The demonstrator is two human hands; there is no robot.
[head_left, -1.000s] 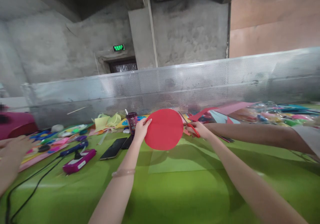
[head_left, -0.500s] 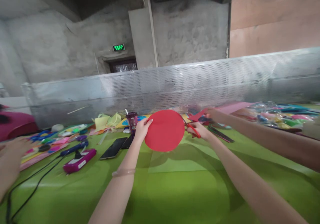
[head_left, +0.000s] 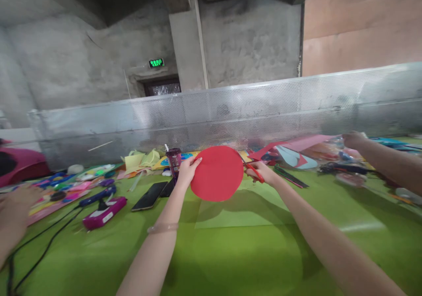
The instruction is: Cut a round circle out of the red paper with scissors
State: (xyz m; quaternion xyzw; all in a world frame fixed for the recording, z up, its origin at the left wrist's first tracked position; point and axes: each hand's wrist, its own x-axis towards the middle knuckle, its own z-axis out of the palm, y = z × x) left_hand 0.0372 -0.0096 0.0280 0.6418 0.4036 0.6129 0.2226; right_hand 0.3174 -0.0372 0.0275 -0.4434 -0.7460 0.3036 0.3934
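Note:
My left hand (head_left: 188, 171) pinches the left edge of a round piece of red paper (head_left: 217, 173), thumb on its front face. The disc is held up above the green table (head_left: 237, 256). In my right hand (head_left: 266, 173) is a pair of scissors (head_left: 255, 171) with red handles, my fingers closed round them. Their dark blades point up and left, close to the disc's right edge; whether they touch it I cannot tell. Below the disc a pale green sheet (head_left: 227, 214) lies flat.
A phone (head_left: 150, 195), a purple power strip (head_left: 104, 212) with black cables and a dark cup with a straw (head_left: 173, 160) stand to the left. Paper scraps (head_left: 141, 158) lie behind. Another person's hand (head_left: 354, 140) is at right, another (head_left: 20, 199) at left. A perforated metal panel (head_left: 231, 111) runs behind.
The other person's arm at right has moved further right, away from the red paper scrap, uncovering light blue and red pieces. My own hands, the disc and the scissors look almost unmoved.

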